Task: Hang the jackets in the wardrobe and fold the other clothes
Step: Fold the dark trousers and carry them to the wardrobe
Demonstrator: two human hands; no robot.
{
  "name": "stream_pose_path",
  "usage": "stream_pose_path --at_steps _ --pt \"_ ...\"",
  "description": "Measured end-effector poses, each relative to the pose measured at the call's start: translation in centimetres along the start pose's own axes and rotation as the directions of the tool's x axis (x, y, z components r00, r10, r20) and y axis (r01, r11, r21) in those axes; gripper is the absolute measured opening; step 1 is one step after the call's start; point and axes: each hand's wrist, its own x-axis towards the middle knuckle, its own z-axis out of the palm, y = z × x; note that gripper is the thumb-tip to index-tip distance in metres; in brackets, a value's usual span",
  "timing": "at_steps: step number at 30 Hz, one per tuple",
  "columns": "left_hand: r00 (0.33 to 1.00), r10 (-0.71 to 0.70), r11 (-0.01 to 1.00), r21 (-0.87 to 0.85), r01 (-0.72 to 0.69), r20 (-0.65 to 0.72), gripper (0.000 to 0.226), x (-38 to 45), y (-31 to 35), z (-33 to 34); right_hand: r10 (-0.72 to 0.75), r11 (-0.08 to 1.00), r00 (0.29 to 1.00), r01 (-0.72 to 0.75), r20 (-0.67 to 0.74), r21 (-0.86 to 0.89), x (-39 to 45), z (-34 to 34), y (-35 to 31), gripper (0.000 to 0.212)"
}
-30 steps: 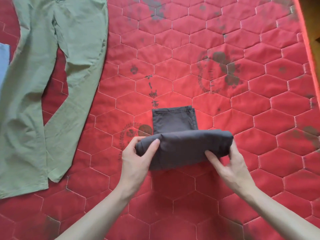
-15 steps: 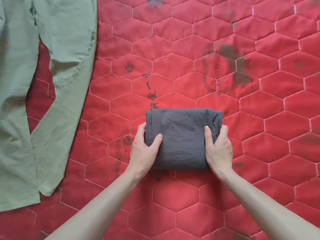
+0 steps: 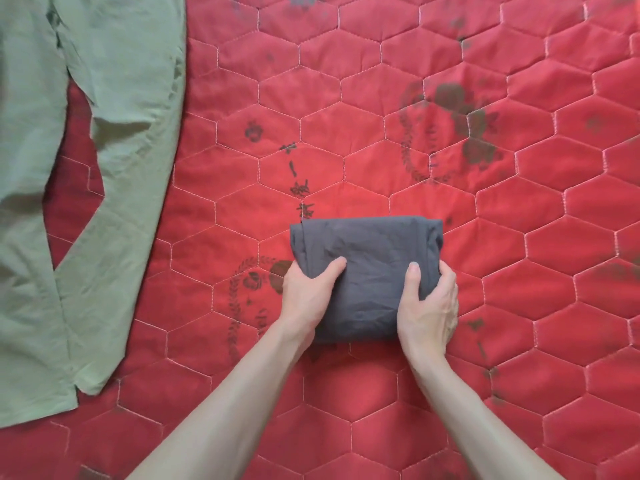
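Observation:
A dark grey garment (image 3: 370, 258) lies folded into a compact rectangle on the red quilted mattress (image 3: 519, 306). My left hand (image 3: 306, 296) grips its left side, thumb on top and fingers tucked under the edge. My right hand (image 3: 429, 303) grips its right side the same way, thumb on top. A pair of light green trousers (image 3: 104, 168) lies spread flat at the left, legs pointing toward me.
The red mattress with hexagon stitching and dark printed marks fills the whole view. Bare quilt stretches to the right of and beyond the folded garment.
The raised grey fold came down over the far flap, making one flat packet. Both hands stayed on its sides; since then little has moved.

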Motion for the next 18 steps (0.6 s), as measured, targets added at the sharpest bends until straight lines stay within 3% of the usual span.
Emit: stream_pose_path --at_steps 3,5,10,15,18 --pt "0.995 0.012 0.999 -0.052 -0.007 0.103 0.036 0.3 -0.4 -1.1 0.049 0.999 0.988 -0.050 0.149 0.008 1.4 -1.6 -0.4 0.047" --pt "0.984 0.019 0.999 -0.052 -0.010 0.176 0.039 0.0 -0.6 -1.9 0.064 0.985 0.948 -0.111 0.312 0.134 2.7 -2.8 -0.3 0.043" --pt "0.969 0.038 0.996 -0.084 -0.018 0.242 0.046 -2.0 -0.4 -2.9 0.085 0.858 0.741 -0.394 0.666 0.329 3.4 -5.1 -1.3 0.035" --pt "0.960 0.012 0.983 -0.179 0.039 0.279 0.037 -5.2 2.0 -4.3 0.041 0.735 0.586 -0.567 0.809 0.373 1.6 -8.3 -3.0 0.038" --pt "0.928 -0.104 0.945 -0.255 0.205 0.358 0.030 -7.6 3.8 -5.4 0.005 0.730 0.575 -0.561 0.818 0.390 0.7 -10.6 -4.4 0.039"
